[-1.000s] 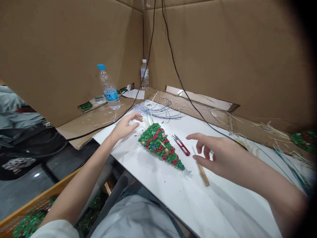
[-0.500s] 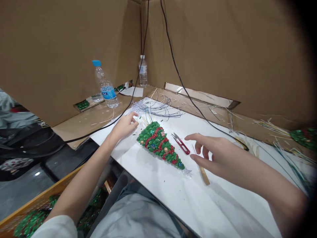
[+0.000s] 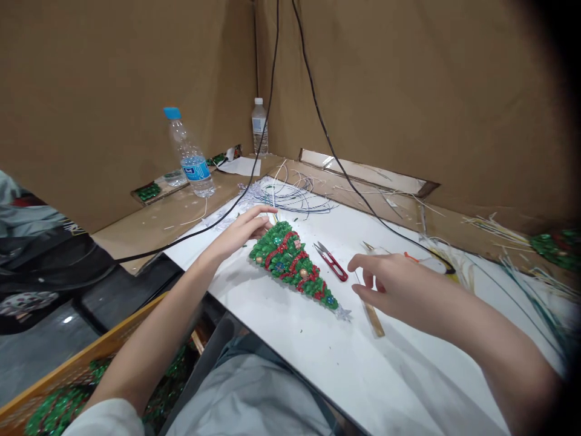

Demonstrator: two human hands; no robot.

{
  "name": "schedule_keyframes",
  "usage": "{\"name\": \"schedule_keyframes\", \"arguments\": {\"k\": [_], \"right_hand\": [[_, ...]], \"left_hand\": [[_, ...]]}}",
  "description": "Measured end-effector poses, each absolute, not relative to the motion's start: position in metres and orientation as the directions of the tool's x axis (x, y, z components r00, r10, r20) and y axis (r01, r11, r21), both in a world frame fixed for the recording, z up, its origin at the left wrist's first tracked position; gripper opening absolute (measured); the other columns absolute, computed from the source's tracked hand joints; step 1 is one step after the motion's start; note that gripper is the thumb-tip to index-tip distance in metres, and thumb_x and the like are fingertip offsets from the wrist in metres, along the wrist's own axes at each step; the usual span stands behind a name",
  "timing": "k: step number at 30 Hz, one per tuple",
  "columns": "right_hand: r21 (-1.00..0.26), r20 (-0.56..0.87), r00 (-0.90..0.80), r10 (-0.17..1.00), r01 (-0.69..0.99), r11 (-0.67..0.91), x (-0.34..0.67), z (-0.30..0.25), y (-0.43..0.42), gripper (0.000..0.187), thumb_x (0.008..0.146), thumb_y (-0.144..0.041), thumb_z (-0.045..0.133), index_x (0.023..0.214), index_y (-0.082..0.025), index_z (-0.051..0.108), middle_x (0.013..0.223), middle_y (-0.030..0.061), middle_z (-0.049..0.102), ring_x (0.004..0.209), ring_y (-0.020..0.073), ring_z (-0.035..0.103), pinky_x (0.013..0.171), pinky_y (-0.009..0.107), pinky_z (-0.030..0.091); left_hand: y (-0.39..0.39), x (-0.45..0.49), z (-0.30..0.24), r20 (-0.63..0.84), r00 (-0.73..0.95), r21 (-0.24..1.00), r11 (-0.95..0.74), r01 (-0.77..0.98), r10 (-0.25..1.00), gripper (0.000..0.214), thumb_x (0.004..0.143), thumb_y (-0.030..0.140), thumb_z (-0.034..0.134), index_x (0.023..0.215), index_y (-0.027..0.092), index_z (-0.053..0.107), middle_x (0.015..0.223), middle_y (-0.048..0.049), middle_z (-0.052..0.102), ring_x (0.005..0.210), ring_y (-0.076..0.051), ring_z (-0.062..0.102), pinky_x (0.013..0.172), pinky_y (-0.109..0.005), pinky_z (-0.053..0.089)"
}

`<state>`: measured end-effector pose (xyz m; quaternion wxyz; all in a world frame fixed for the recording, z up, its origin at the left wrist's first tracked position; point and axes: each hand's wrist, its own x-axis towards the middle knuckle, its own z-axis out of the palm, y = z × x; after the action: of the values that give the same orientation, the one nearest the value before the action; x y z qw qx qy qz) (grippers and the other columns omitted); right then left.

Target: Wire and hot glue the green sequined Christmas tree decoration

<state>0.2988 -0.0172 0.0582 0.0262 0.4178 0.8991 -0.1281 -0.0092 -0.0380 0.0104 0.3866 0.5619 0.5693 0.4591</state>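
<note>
A flat green Christmas tree ornament point(image 3: 290, 260) with red garland, small baubles and a silver star tip lies slantwise on the white board point(image 3: 290, 363). Close against its wide end is my left hand point(image 3: 247, 230), fingers stretched over the thin wires there; its lower fingers are partly hidden. To the right of the tree rest red-handled thread snips point(image 3: 332, 263). My right hand point(image 3: 385, 280) hovers beyond them, thumb and fingers apart with nothing seen held. Below it lies a thin tool with a flat wooden handle point(image 3: 374, 321).
Loose wires point(image 3: 299, 197) coil at the board's back. Behind stand a blue-capped bottle point(image 3: 196, 169) and a white-capped bottle point(image 3: 259, 127). A black cable point(image 3: 318, 115) hangs across the workspace. More green pieces fill a yellow crate point(image 3: 131, 321) at lower left. Cardboard walls point(image 3: 385, 79) enclose the back.
My left hand has moved right, up to the wide end of the tree. My right hand has shifted slightly, uncovering a pointed metal tip and something orange behind it.
</note>
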Motion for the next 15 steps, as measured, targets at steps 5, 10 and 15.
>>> {"name": "schedule_keyframes", "arguments": {"k": [5,10,15], "right_hand": [[-0.178,-0.119,-0.642,0.758,0.764,0.620,0.295,0.052,-0.011,0.019,0.088,-0.032,0.054,0.099,-0.026,0.067,0.075,0.0032,0.068,0.069,0.0187,0.064,0.055,0.025,0.037],[-0.153,-0.091,-0.571,0.816,0.817,0.556,0.311,0.056,0.001,0.027,0.089,-0.036,0.050,0.109,-0.027,0.065,0.085,0.0035,0.070,0.066,0.0171,0.064,0.054,0.026,0.039],[-0.199,-0.047,-0.468,0.882,0.870,0.451,0.343,0.074,0.016,0.028,0.090,-0.039,0.048,0.106,-0.024,0.064,0.079,0.0050,0.071,0.066,0.0194,0.064,0.058,0.031,0.043]], "left_hand": [[-0.038,-0.005,0.010,0.040,-0.022,0.980,-0.035,0.198,0.999,0.037,0.087,0.042,0.058,0.120,0.026,0.062,0.076,0.0013,0.057,0.071,-0.017,0.056,0.063,-0.026,0.042],[-0.033,-0.006,0.008,0.032,0.014,0.987,-0.034,0.157,0.999,0.040,0.088,0.046,0.058,0.124,0.028,0.060,0.072,0.0020,0.056,0.068,-0.018,0.055,0.062,-0.027,0.042],[-0.029,-0.007,0.006,-0.015,0.092,0.994,0.004,0.113,0.996,0.051,0.086,0.050,0.061,0.133,0.031,0.056,0.090,-0.0018,0.066,0.080,-0.023,0.064,0.067,-0.030,0.049]]}}
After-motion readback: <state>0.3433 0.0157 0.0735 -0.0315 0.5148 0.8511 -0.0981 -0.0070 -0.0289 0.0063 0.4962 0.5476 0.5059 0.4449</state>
